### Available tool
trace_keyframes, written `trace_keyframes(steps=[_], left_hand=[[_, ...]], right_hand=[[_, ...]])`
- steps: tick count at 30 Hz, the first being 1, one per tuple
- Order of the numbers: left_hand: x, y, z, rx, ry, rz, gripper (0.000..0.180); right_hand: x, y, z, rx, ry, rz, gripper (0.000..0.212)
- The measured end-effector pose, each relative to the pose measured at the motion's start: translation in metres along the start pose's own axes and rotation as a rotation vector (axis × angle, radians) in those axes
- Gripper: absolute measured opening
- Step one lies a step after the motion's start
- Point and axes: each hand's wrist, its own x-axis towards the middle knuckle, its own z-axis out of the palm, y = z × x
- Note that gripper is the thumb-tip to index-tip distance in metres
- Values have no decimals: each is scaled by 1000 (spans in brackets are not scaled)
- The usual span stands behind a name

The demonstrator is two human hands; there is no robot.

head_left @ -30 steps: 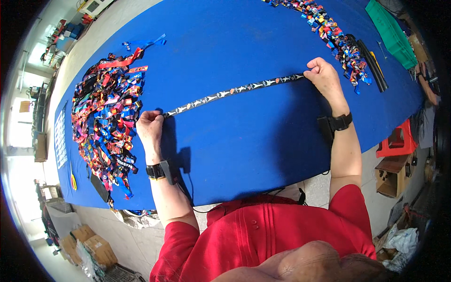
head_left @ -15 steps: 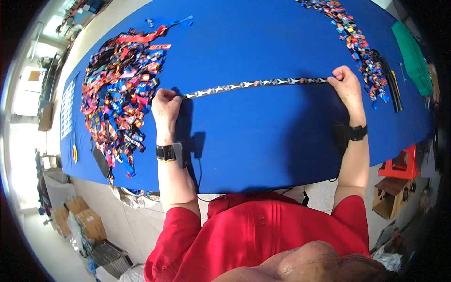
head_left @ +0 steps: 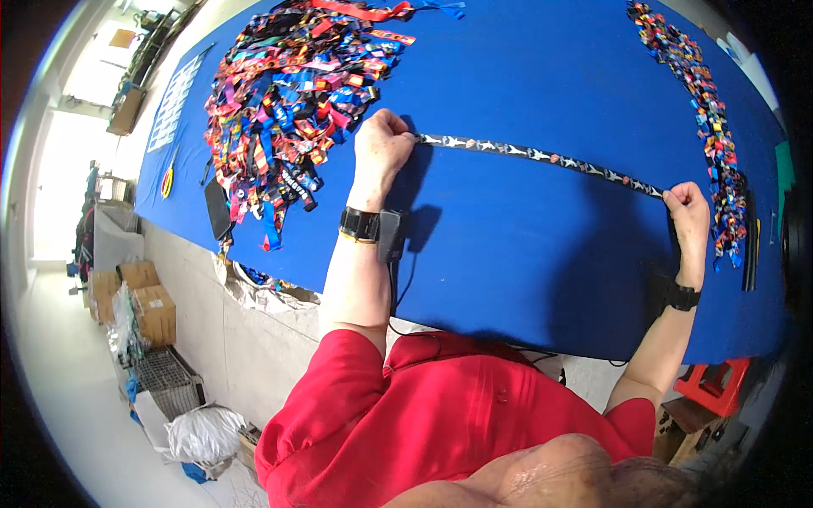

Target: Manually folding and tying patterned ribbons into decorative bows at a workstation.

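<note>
Pinching the patterned strap [head_left: 542, 156] at both ends, you hold its long axis rightward of the ribbon heap [head_left: 288, 110], left hand [head_left: 379, 159] nearer that heap, right hand [head_left: 689, 222] farther.

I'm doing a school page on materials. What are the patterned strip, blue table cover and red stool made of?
Strip: probably woven fabric, printed; it looks thin and flat, like ribbon.
Table cover: likely dull cloth; it shows little shine.
Stool: perhaps smooth plastic; its red is bright and even.
</note>
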Motion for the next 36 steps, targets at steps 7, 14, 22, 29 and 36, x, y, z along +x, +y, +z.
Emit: trace_keyframes(steps=[7, 14, 22, 29, 36], left_hand=[[2, 1, 3, -20, 16, 24, 9], [-1, 3, 4, 27, 40, 68, 8], [1, -5, 7, 23, 23, 57, 10], [2, -3, 6, 33, 32, 105, 11], [5, -7, 4, 52, -1, 112, 9]], right_hand=[[3, 7, -4, 28, -22, -8, 13], [7, 11, -1, -10, -14, -21, 14], [10, 25, 4, -3, 18, -105, 13], [5, 11, 3, -26, 29, -60, 13], [-5, 1, 4, -40, 93, -106, 13]])
